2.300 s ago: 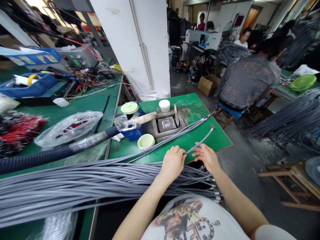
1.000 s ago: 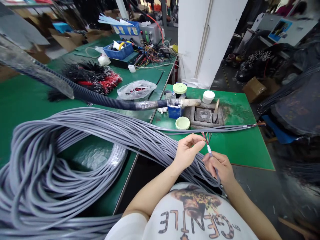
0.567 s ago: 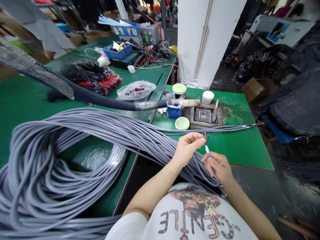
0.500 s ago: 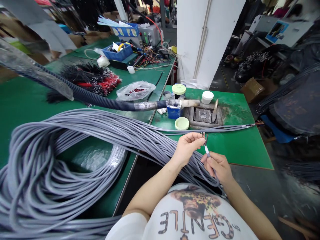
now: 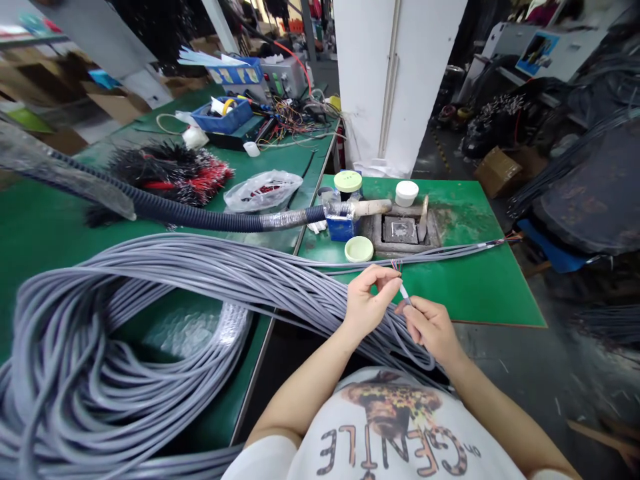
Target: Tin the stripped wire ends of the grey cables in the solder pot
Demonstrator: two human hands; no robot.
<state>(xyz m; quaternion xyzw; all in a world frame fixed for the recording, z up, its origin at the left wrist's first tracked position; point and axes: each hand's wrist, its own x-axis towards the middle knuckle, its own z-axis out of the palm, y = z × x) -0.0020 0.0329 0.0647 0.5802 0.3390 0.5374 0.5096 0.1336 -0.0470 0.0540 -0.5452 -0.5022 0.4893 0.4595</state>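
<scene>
Just above my lap, my right hand [image 5: 430, 325] grips the end of a grey cable [image 5: 406, 298], where a white sleeve shows. Thin coloured wires [image 5: 397, 265] fan out from the cable's tip. My left hand [image 5: 370, 300] pinches at the base of these wires with thumb and forefinger. A thick coil of grey cables [image 5: 150, 257] lies on the green table to the left, its strands running to my hands. Several more cables [image 5: 450, 253] stretch across the small green bench, their stripped ends at its right edge.
A dark square pot [image 5: 403, 230] with a flat stick sits on the bench [image 5: 480, 287]. Beside it are a white jar [image 5: 407, 193], a green-lidded jar [image 5: 347, 181] and an open lid [image 5: 359, 249]. A ribbed hose [image 5: 210, 217] crosses the table. Behind stands a white pillar [image 5: 385, 80].
The view has shifted slightly. My left fingers have moved from the wire tips down to the wires' base near the white sleeve, and the wires now stand more exposed.
</scene>
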